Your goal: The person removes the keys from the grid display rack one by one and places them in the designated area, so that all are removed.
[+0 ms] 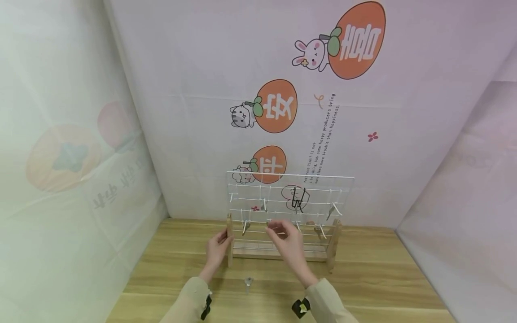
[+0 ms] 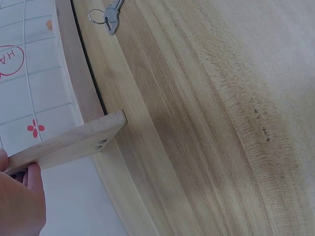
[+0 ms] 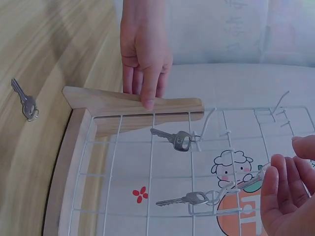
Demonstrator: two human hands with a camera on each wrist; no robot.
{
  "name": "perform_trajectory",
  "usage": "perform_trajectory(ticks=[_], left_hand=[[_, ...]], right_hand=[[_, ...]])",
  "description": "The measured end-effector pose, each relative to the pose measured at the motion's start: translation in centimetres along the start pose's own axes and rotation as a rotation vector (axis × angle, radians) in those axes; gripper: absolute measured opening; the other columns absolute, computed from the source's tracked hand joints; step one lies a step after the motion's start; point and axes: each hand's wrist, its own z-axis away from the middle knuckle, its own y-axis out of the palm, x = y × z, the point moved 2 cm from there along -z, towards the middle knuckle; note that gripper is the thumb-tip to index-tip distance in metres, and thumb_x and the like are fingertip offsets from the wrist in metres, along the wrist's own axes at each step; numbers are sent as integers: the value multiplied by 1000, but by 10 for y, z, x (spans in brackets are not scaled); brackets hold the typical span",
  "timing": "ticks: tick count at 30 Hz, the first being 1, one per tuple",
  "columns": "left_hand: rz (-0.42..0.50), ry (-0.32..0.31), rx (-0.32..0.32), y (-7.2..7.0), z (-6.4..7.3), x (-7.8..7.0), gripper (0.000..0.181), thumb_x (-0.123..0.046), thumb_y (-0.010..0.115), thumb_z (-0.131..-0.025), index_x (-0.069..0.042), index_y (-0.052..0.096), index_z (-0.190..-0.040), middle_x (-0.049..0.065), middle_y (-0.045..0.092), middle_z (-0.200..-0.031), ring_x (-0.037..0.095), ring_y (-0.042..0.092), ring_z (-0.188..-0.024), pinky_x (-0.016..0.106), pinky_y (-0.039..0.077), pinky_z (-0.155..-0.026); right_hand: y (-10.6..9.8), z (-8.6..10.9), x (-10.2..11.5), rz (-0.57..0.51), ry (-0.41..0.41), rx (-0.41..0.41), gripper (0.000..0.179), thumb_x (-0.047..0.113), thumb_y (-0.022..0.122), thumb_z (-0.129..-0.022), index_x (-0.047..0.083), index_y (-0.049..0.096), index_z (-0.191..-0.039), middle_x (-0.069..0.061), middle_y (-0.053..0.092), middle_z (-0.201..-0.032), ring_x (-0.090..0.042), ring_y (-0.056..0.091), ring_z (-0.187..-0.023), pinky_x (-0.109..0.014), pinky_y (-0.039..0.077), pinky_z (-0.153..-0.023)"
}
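A white wire grid rack (image 1: 291,178) stands on wooden legs. My left hand (image 1: 216,248) grips its left wooden post (image 1: 230,242), thumb on one side and fingers on the other. In front of the grid is my right hand (image 1: 288,244), fingers loosely bent. The right wrist view shows a gap between thumb and fingers, with nothing held in it. Close by these fingers a key (image 3: 248,182) hangs, partly hidden by them. Two more keys (image 3: 179,141) (image 3: 184,199) hang by rings from white hooks. A loose key (image 2: 113,17) with a ring lies on the table.
Several white hooks (image 1: 334,208) project from the grid, and a black wire hook (image 1: 298,199) hangs near its middle. The wood-grain table (image 1: 371,269) is bounded by a printed white sheet (image 1: 202,134) behind and white sheets at both sides.
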Motion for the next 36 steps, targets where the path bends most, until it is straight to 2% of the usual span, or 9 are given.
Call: perform_trajectory(ticks=[5, 8, 13, 16, 22, 30, 36], left_hand=[[-8, 3, 16, -1, 0, 2, 40, -7, 68, -93, 11, 58, -127, 32, 61, -129, 43, 63, -118, 36, 60, -96], [0, 2, 21, -1, -1, 2, 40, -7, 68, -93, 11, 58, -127, 32, 61, -128, 44, 63, -118, 37, 59, -96], [11, 3, 18, -2, 0, -1, 39, -5, 67, -92, 12, 58, -127, 33, 61, -128, 44, 64, -118, 35, 60, -95], [13, 11, 21, -1, 0, -2, 39, -5, 67, -93, 12, 58, -127, 33, 61, -128, 44, 64, -118, 36, 60, -95], [21, 9, 20, 0, 0, 1, 40, -5, 67, -93, 12, 58, -127, 34, 60, -128, 44, 63, -118, 36, 60, -95], [23, 16, 28, -1, 3, -3, 40, -5, 68, -92, 12, 57, -127, 33, 61, -128, 43, 64, -117, 37, 60, -95], [9, 33, 28, 0, 0, 0, 40, -4, 67, -92, 14, 57, -127, 35, 60, -127, 45, 64, -116, 36, 61, -93]], right_hand=[[-4, -4, 24, -15, 4, -4, 17, 0, 72, -87, -5, 68, -103, -22, 72, -101, -33, 70, -88, -15, 60, -74], [-4, -7, 30, -28, 3, -21, 18, 2, 71, -88, -4, 68, -104, -22, 72, -103, -33, 70, -89, -15, 60, -74], [4, -20, 3, -51, 4, -42, 24, 8, 73, -89, -3, 67, -109, -18, 72, -106, -31, 70, -91, -14, 59, -76], [8, -26, -11, -59, -6, -51, 24, 12, 75, -89, 1, 68, -109, -13, 73, -106, -24, 70, -88, -12, 59, -73], [10, -31, -14, -24, -19, -58, 24, 19, 74, -90, 5, 69, -109, -8, 72, -105, -15, 68, -86, -14, 59, -74], [12, -42, -14, -37, -3, -59, 25, 17, 74, -90, 5, 68, -111, -10, 72, -105, -16, 67, -84, -12, 56, -71], [14, -48, -15, -30, -15, -63, 24, 13, 74, -89, 3, 67, -110, -12, 72, -105, -16, 67, -82, -11, 57, -70]])
